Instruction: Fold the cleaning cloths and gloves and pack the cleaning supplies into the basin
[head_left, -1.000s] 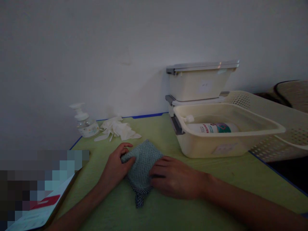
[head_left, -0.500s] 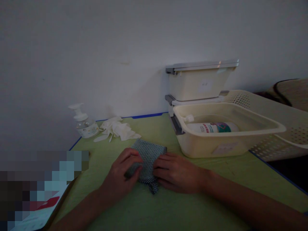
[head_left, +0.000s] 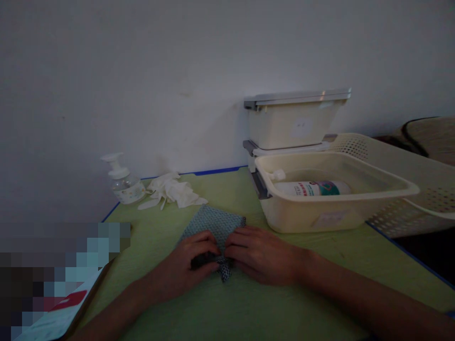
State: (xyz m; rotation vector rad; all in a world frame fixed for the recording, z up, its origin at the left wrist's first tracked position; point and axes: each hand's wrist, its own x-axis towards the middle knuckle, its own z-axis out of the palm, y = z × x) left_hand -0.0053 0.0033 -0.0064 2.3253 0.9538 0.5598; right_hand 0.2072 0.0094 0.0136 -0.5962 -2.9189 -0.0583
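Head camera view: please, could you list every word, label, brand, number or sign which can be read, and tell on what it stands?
No text is clear enough to quote.
Lying bottle: red and dark print, too blurred.
Open tub's label: too faint.
Lidded box's label: marks too small.
Pump bottle: print too small.

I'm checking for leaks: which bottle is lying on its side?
The white bottle with a teal patch, inside the open bin; the clear pump bottle stands on the table.
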